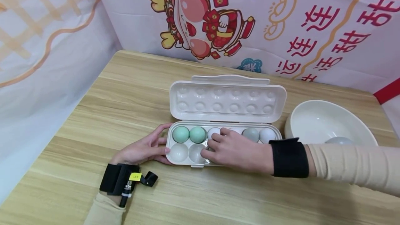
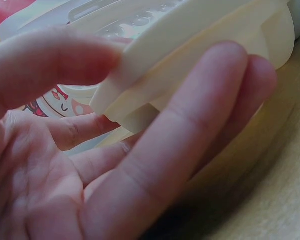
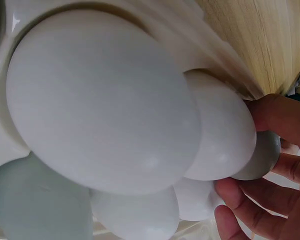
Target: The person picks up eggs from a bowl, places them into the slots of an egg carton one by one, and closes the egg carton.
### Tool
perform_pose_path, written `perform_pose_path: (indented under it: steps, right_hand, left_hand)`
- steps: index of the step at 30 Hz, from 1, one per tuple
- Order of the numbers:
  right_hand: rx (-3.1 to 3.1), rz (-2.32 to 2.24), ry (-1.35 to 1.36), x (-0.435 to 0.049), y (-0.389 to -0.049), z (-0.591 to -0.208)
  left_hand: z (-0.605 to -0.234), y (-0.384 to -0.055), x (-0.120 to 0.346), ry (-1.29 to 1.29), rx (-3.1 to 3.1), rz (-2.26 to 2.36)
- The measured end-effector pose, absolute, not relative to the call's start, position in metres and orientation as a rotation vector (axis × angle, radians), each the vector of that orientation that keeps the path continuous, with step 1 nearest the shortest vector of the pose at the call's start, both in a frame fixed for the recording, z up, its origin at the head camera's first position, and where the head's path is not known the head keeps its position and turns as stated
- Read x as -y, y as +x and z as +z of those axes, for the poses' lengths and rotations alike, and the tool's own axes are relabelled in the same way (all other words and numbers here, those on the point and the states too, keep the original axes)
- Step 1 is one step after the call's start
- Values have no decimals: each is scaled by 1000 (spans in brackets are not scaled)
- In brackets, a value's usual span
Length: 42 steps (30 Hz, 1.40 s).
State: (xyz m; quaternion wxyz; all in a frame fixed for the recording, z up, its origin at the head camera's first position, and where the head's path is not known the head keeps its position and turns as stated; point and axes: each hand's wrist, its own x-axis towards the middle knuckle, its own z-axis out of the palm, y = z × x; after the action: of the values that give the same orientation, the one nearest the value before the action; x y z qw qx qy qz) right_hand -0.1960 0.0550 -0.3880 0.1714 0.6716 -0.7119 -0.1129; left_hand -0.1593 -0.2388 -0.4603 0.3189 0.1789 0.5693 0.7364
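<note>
A white plastic egg box (image 1: 184, 164) lies with its lid (image 1: 228, 116) tipped back. My left hand (image 1: 143, 147) grips its left end, thumb on the rim and fingers along the side. Over the front row, my right hand (image 1: 237, 150) hides several cups from above. In the right wrist view its thumb and fingers hold a grey egg (image 3: 262, 160), beyond a white egg (image 3: 222, 130). Two green eggs (image 1: 189, 134) fill the back row's left cups; white eggs and another grey egg (image 1: 250, 134) sit farther right. The front row's two leftmost cups (image 1: 179, 152) are bare.
To the right of the box stands a cream bowl (image 1: 315, 121) with a pale rounded thing (image 1: 340, 140) in it, partly behind the right sleeve (image 1: 353, 164). A printed cloth (image 1: 275, 6) hangs along the back edge of the wooden table (image 1: 93, 124).
</note>
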Motion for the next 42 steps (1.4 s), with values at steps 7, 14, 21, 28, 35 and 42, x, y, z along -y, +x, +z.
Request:
perform_pose_path:
  steps: [7,14,21,28,35,42]
  right_hand:
    - [2062,-363,1935,-51,-194,-386]
    - [2029,-409,1880,-47,-191,-391]
    - [2045,-422,1838,-47,-186,-392]
    - [2097,-451,1849,-52,-185,-386]
    - [2142,-423,1870,-70,-184,-377]
    - [2308,-404,1845,-86,-188,-362]
  left_hand:
    - [-461,-160,240,473,-1506,1922]
    - [-459,-160,240,463,-1507,1917]
    - [-459,-160,239,467,-1494,1921]
    - [-459,-159,239,454,-1512,1910]
    - [-459,-160,239,449,-1522,1903]
    - [-458,-159,237,432,-1565,1880]
